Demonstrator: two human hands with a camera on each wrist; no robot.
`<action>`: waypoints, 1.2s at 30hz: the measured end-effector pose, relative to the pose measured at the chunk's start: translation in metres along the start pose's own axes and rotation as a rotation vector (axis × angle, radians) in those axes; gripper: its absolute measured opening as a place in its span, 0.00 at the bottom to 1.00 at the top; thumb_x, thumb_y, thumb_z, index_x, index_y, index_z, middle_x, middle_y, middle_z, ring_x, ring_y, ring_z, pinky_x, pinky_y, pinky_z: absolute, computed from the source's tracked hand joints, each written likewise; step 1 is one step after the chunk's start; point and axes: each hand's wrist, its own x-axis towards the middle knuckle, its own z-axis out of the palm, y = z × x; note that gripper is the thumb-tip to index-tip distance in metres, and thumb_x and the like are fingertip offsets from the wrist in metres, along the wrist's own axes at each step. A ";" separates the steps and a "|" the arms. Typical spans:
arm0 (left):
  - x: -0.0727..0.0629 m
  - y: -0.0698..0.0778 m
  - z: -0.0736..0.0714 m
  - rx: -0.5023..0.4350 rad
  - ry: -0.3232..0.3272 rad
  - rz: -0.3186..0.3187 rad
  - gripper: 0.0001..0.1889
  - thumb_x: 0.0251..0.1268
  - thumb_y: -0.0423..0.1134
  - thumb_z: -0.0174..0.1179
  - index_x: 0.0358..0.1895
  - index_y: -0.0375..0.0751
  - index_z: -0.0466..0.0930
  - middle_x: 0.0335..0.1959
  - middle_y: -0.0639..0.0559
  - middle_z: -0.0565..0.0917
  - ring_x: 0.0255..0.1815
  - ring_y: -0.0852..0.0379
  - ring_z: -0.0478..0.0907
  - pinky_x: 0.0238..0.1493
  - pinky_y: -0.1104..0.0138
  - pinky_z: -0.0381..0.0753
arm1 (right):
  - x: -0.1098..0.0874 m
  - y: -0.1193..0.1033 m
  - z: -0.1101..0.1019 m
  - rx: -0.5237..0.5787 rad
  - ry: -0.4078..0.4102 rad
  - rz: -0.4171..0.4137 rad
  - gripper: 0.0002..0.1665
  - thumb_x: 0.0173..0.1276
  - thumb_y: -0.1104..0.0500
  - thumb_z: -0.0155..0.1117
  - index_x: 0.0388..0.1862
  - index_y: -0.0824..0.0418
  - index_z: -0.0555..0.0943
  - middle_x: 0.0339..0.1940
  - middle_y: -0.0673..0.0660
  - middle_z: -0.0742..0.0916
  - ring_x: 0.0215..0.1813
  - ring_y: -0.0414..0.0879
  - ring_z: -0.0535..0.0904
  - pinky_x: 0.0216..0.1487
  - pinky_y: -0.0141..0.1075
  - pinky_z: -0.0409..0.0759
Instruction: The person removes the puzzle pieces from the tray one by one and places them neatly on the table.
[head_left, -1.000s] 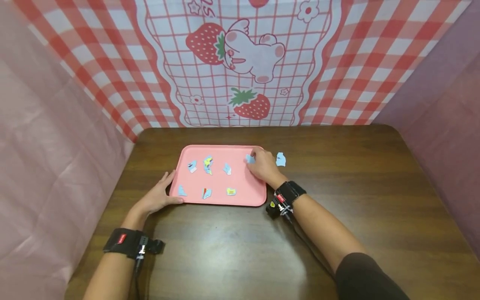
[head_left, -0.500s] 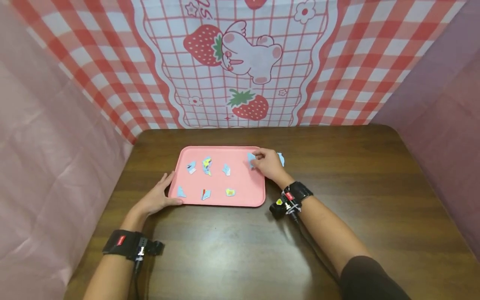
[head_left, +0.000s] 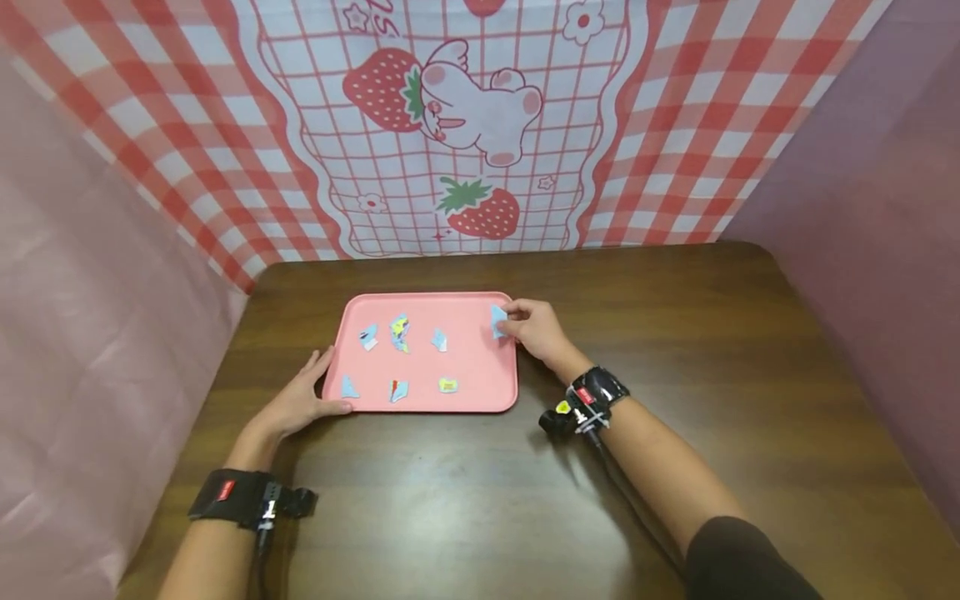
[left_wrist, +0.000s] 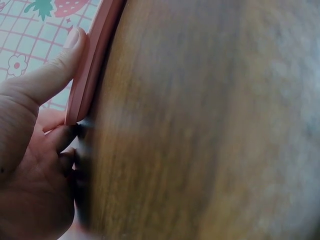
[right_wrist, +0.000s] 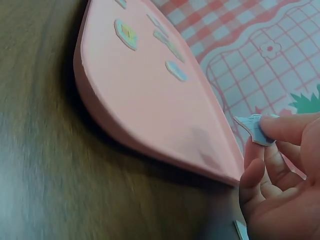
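A pink tray (head_left: 480,375) lies on the wooden table. My right hand (head_left: 538,332) pinches a light blue, irregular puzzle piece (head_left: 498,322) between thumb and fingers, above the tray's back right corner. In the right wrist view this puzzle piece (right_wrist: 256,129) is tilted, its pale cut edge showing. My left hand (head_left: 296,402) holds the tray's front left corner, with its thumb on the front rim and its fingers along the left side. The left wrist view shows the thumb (left_wrist: 62,62) against the tray's rim (left_wrist: 92,75).
Several puzzle pieces lie spaced out in the tray, among them a yellow one (head_left: 447,385) and a blue one with red (head_left: 398,390). A pale edge (right_wrist: 241,230) shows on the table below my right hand. A red-checked cloth (head_left: 675,150) hangs behind the table.
My right hand has moved slightly right and lifted the blue puzzle piece at the tray's right edge. Now it hides the other blue piece on the table. The left hand stays at the tray.
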 end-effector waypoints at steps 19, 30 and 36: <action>-0.001 0.000 -0.001 -0.007 0.010 0.016 0.62 0.55 0.50 0.76 0.83 0.40 0.37 0.80 0.27 0.34 0.79 0.28 0.32 0.69 0.30 0.43 | -0.002 0.007 -0.046 -0.035 0.083 0.060 0.17 0.63 0.70 0.71 0.49 0.78 0.83 0.30 0.54 0.87 0.27 0.39 0.78 0.26 0.29 0.75; -0.003 -0.001 0.000 0.002 0.004 0.020 0.62 0.57 0.51 0.75 0.82 0.39 0.36 0.80 0.26 0.33 0.78 0.24 0.34 0.68 0.30 0.47 | 0.000 0.007 -0.076 -0.145 0.204 0.112 0.18 0.65 0.66 0.71 0.52 0.74 0.85 0.36 0.58 0.88 0.27 0.34 0.76 0.26 0.28 0.75; -0.002 -0.001 0.000 0.000 0.003 0.032 0.62 0.57 0.51 0.75 0.82 0.38 0.36 0.80 0.26 0.33 0.78 0.25 0.32 0.68 0.30 0.46 | -0.001 0.012 -0.091 -0.212 0.244 0.179 0.18 0.64 0.65 0.71 0.52 0.73 0.85 0.37 0.61 0.89 0.27 0.37 0.77 0.27 0.27 0.76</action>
